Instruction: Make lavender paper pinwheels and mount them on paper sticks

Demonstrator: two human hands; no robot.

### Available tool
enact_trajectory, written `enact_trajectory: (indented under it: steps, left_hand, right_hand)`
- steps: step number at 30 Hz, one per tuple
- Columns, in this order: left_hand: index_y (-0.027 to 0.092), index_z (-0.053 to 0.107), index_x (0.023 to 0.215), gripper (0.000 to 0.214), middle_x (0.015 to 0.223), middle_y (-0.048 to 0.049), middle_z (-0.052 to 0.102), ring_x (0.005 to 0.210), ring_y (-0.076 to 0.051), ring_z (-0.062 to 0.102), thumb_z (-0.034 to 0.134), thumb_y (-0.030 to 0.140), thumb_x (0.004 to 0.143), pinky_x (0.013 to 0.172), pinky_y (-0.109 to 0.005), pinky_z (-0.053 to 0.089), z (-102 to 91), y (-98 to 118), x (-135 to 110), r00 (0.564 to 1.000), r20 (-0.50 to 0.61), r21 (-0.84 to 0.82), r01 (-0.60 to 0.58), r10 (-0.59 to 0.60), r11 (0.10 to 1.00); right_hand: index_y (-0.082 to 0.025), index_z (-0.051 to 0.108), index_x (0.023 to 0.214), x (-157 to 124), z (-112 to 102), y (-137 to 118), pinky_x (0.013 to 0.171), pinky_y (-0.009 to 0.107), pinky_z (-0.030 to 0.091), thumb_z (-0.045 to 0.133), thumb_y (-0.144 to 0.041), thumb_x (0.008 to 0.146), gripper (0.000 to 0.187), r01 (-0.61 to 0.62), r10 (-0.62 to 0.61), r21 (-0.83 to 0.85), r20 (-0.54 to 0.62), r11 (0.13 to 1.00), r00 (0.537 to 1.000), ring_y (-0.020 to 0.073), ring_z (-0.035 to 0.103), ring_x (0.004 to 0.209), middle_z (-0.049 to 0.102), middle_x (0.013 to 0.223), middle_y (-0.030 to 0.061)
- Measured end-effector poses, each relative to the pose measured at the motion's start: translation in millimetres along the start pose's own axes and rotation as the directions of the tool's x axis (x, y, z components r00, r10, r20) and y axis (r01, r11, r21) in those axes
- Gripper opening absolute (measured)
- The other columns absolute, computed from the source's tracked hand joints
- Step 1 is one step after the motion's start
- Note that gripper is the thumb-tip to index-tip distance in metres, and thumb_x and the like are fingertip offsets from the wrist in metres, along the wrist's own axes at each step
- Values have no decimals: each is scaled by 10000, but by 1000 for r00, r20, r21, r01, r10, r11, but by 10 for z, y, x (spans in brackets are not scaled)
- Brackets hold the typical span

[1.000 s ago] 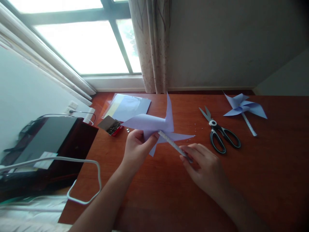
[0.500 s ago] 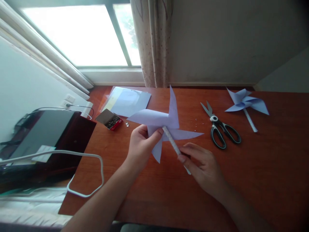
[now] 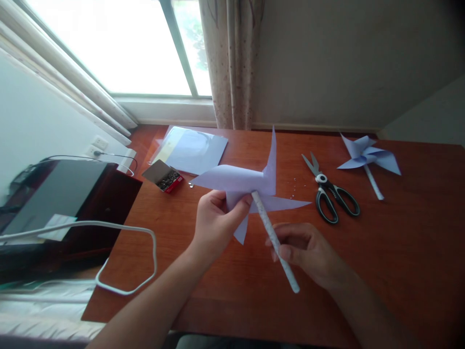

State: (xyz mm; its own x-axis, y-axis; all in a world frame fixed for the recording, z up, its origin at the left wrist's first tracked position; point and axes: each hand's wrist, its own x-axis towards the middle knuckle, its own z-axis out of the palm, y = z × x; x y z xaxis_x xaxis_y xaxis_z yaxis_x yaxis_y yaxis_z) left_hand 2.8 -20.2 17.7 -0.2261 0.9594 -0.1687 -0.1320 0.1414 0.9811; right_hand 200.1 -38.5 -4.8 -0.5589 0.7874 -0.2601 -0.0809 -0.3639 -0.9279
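Over the table I hold a pale lilac paper pinwheel (image 3: 236, 179), its pointed blades spread out. My left hand (image 3: 223, 213) pinches the blades near the middle, the thumb close to the top of the stick. A speckled white paper stick (image 3: 285, 266) slants down toward me from the pinwheel's centre. My right hand (image 3: 308, 254) is loosely closed around the lower half of the stick, fingers behind it and thumb at its right edge. How the stick joins the blades is hidden by my thumb and the paper.
Scissors (image 3: 329, 189) with black handles lie partly open to the right. Another pinwheel (image 3: 366, 157) rests beyond them. At back left are a packet of paper (image 3: 196, 150), an opened small box (image 3: 167, 179) of metal pieces and a loose tack (image 3: 191, 185). A white cable (image 3: 154, 252) loops over the table's left edge.
The pinwheel has shifted slightly right, and the stick's lower end has swung down toward me. My right hand's grip has loosened, showing more of the stick. My left hand keeps its pinch.
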Motion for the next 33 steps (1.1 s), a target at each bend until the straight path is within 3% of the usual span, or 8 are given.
enact_trajectory:
  steps: [2, 7, 11, 16, 22, 25, 29, 33]
  left_hand:
    - [139, 698, 657, 189, 588, 19, 595, 554, -95, 482, 785, 284, 741, 527, -211, 379, 10, 2, -18, 1000, -16, 45, -26, 27, 999]
    - [133, 693, 679, 207, 606, 22, 595, 550, -83, 462, 793, 302, 743, 511, -197, 359, 18, -51, -15, 1000, -15, 4, 9, -9, 1000]
    - [130, 701, 705, 232, 635, 17, 621, 564, -85, 484, 815, 330, 737, 520, -193, 366, 19, -71, 5, 998, 17, -80, 69, -68, 994]
    - [140, 736, 766, 202, 705, 6, 689, 610, -100, 547, 837, 305, 713, 571, -199, 415, 29, -47, 18, 992, 22, -175, 128, -126, 976]
    - [135, 728, 767, 226, 691, 6, 680, 601, -108, 550, 828, 330, 713, 559, -208, 405, 25, -66, 16, 997, -17, -125, 73, -76, 989]
    - [139, 724, 779, 233, 702, 2, 682, 608, -114, 557, 820, 343, 724, 563, -214, 410, 23, -81, 7, 998, -13, -110, 55, -56, 992]
    - [142, 711, 765, 225, 684, 8, 657, 606, -112, 539, 811, 341, 734, 550, -213, 401, 30, -94, 4, 999, -33, -63, 11, -13, 998]
    - [144, 681, 700, 237, 633, 19, 606, 564, -97, 482, 798, 347, 736, 505, -209, 345, 43, -81, 5, 999, -42, 1, -12, 12, 1000]
  right_hand:
    - [-203, 788, 895, 9, 18, 15, 585, 240, 531, 783, -423, 819, 233, 25, -25, -28, -18, 999, 1000, 149, 625, 673, 680, 781, 34]
    - [-190, 737, 843, 46, 123, 73, 571, 247, 497, 764, -327, 828, 140, 146, -218, -333, -191, 932, 957, 139, 577, 639, 644, 753, 15]
    - [-193, 701, 816, 56, 151, 59, 533, 245, 443, 749, -257, 831, 81, 187, -286, -437, -171, 880, 943, 124, 539, 611, 612, 733, -3]
    - [-206, 713, 866, 45, 110, 3, 595, 259, 462, 722, -231, 866, 27, 271, -325, -415, -64, 869, 944, 138, 566, 695, 632, 818, 14]
    - [-199, 655, 830, 44, 80, 44, 569, 258, 480, 758, -303, 840, 147, 132, -235, -392, -226, 910, 945, 142, 596, 643, 653, 769, 6]
    - [-203, 685, 883, 49, 69, 78, 563, 252, 470, 795, -347, 808, 197, 122, -263, -445, -270, 887, 926, 140, 570, 631, 631, 734, -9]
    - [-211, 728, 931, 46, 68, 98, 611, 264, 483, 716, -406, 881, 201, 199, -346, -492, -228, 848, 910, 154, 574, 685, 640, 776, 12]
    - [-201, 734, 911, 31, 111, 70, 605, 264, 496, 660, -487, 906, 296, 184, -272, -378, -194, 907, 943, 163, 592, 708, 650, 802, 33]
